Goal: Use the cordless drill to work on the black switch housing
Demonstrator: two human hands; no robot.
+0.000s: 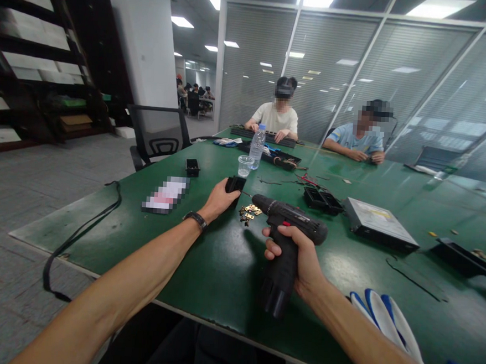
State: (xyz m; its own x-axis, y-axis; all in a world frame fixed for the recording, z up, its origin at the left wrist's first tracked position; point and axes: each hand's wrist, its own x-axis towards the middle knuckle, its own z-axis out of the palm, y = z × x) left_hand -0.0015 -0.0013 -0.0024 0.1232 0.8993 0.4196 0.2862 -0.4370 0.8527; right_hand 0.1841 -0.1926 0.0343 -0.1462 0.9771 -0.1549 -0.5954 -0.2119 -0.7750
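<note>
At the frame's centre, our left hand (220,199) is closed around a black box (236,185). Lower right of it, our right hand (301,254) grips a black drill (296,218).

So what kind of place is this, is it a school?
It looks more like an office room used as a workshop, though I can't be sure. There's a glass wall with blinds, a big green table with people around it, and a drill in the right hand.
</note>
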